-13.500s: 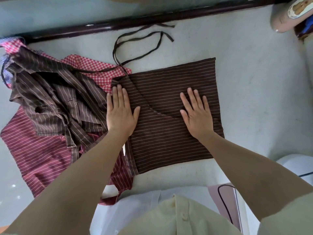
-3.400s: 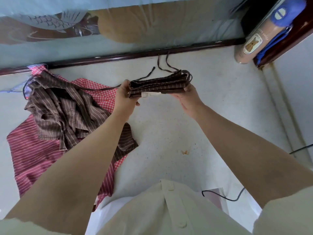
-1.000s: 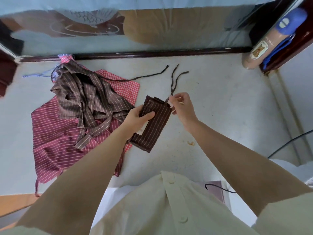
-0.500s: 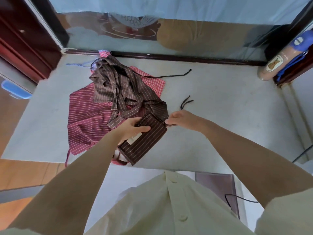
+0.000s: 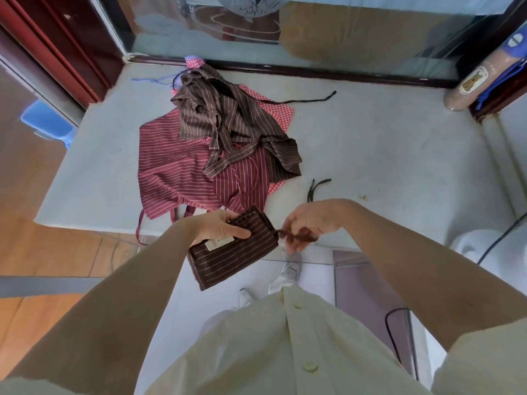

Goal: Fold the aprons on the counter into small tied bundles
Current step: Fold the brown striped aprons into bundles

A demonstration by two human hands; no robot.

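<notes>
A dark brown striped apron, folded into a small flat bundle (image 5: 233, 252), hangs in the air just in front of the counter's near edge. My left hand (image 5: 219, 228) grips its upper left end, thumb over a white label. My right hand (image 5: 308, 223) pinches the apron's dark strap at the bundle's right corner. The strap's loose ends (image 5: 316, 188) lie on the counter beyond my right hand. A pile of unfolded aprons sits at the counter's middle left: a brown striped one (image 5: 228, 121) on top, a red striped one (image 5: 182, 172) under it, a red checked one (image 5: 281, 112) behind.
The grey counter (image 5: 385, 155) ends at a dark rail and glass panel at the back. A tan roll with a bear label (image 5: 473, 84) lies at the back right corner. A black cable (image 5: 496, 243) crosses a white object on the right. Wooden floor lies left.
The bundle and both hands have come down and toward me, off the counter's near edge. The strap ends have slid closer. The view has tilted, showing more floor on the left.
</notes>
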